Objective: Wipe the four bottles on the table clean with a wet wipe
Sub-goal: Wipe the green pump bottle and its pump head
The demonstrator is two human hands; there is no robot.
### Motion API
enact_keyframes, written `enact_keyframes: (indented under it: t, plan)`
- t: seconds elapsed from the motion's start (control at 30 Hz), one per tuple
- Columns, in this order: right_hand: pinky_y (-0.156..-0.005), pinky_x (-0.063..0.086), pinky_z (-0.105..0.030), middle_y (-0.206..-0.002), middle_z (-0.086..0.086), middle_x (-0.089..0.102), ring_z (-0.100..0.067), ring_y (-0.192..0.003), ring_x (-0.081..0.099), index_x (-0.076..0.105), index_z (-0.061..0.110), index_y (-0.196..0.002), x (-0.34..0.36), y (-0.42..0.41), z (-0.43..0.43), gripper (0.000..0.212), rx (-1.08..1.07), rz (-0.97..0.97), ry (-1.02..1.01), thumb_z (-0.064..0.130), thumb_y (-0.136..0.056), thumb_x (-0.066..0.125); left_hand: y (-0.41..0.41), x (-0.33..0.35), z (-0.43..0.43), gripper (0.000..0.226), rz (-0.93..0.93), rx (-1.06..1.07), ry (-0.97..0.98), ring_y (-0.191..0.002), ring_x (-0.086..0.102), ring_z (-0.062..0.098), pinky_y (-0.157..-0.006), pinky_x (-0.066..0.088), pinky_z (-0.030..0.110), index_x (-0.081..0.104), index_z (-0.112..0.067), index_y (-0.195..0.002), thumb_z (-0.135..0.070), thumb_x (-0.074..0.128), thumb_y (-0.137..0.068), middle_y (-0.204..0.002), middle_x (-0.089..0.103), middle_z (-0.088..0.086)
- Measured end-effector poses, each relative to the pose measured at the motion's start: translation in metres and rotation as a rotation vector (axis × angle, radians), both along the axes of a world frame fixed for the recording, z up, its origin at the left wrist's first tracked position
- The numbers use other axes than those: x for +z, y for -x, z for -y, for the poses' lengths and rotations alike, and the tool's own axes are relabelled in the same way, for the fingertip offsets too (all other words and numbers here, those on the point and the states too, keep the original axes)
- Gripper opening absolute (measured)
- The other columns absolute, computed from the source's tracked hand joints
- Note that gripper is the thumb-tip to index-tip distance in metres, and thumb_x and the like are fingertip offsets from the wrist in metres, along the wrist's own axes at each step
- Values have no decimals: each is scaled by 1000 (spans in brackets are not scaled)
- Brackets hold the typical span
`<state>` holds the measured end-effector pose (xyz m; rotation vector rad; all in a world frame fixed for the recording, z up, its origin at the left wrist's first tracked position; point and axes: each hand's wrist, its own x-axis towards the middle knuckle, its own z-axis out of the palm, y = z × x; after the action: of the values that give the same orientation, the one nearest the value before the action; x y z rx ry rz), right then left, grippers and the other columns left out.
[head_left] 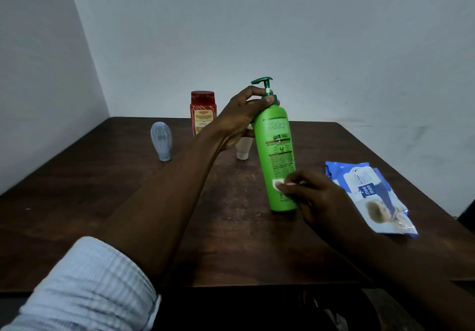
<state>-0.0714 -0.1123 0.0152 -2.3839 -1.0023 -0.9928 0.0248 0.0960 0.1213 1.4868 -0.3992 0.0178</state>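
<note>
A tall green pump bottle [276,150] stands tilted on the dark wooden table [102,202]. My left hand [241,117] grips its neck just below the pump. My right hand [316,197] presses a small white wet wipe [279,184] against the bottle's lower part. A red bottle [201,112] stands at the back. A pale blue tube [161,140] stands cap-down at the back left. A white tube [243,148] stands cap-down behind my left hand, partly hidden.
A blue and white pack of wet wipes [372,197] lies flat on the table to the right of my right hand. Walls close the table at the back and left. The table's front edge runs below my forearms.
</note>
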Motion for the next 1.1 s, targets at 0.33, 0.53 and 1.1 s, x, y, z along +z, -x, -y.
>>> enact_keyframes:
  t: [0.33, 0.53, 1.1]
  plan:
    - [-61, 55, -25, -104, 5, 59, -16, -84, 65, 74, 24, -114, -8, 33, 6, 37, 34, -99, 109, 31, -88, 48, -1, 1, 2, 26, 4, 3, -25, -91, 69, 16, -60, 56, 31, 58, -15, -121, -27, 61, -99, -111, 73, 2]
    - [-77, 57, -43, -102, 9, 59, -19, -95, 61, 62, 34, -108, -15, 17, 1, 22, 22, -194, 144, 16, -95, 57, -3, 0, 4, 33, 12, 30, -23, -90, 69, 15, -60, 56, 31, 57, -9, -125, -27, 63, -98, -109, 73, 1]
    - [-83, 54, -22, -100, 10, 72, -3, -93, 68, 80, 20, -95, -9, 21, 29, 26, 51, -242, -110, 1, -77, 77, -1, -3, 12, 21, 57, -84, -41, -91, 69, 15, -63, 56, 33, 57, -17, -118, -26, 60, -100, -120, 71, 9]
